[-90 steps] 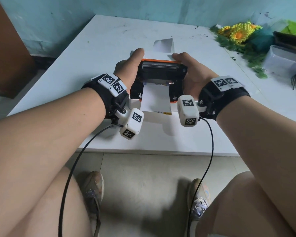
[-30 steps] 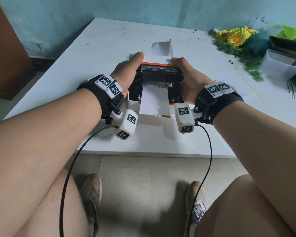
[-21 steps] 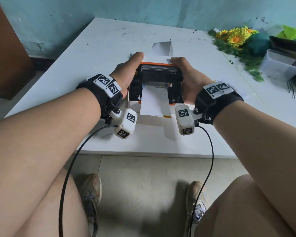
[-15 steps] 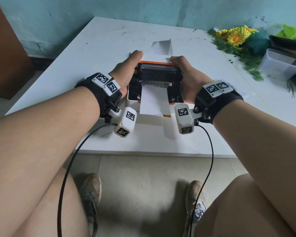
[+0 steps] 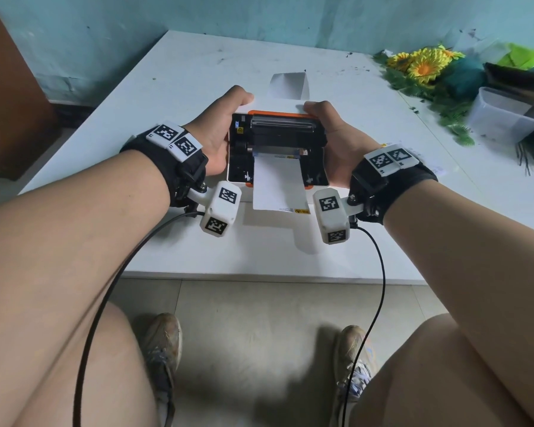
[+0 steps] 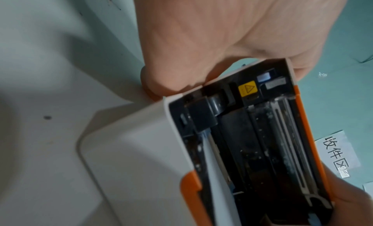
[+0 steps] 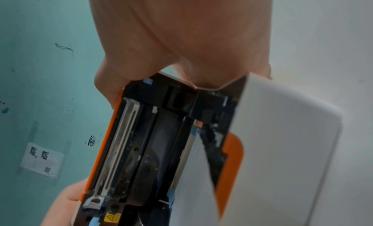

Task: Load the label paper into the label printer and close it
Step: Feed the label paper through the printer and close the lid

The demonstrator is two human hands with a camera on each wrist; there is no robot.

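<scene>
The white label printer [image 5: 276, 149] sits on the white table [image 5: 182, 81], its black-lined, orange-edged lid [image 5: 279, 129] raised. My left hand [image 5: 219, 131] grips the lid's left side with the thumb on its top corner. My right hand [image 5: 336, 140] grips the right side the same way. A white strip of label paper [image 5: 276, 186] runs out from under the lid over the front. The left wrist view shows the left hand [image 6: 222, 30] on the lid's corner above the white base [image 6: 131, 157]. The right wrist view shows the right hand [image 7: 191, 30] on the opposite corner.
A loose white paper piece [image 5: 289, 84] lies just behind the printer. Artificial sunflowers [image 5: 423, 67] and a clear plastic tub [image 5: 503, 115] crowd the table's far right. The table's near edge [image 5: 259, 275] is close to the printer. A brown panel [image 5: 10, 103] stands at left.
Both hands have stayed on the lid's sides throughout. The view has shifted a little; no clear movement of the lid or paper shows.
</scene>
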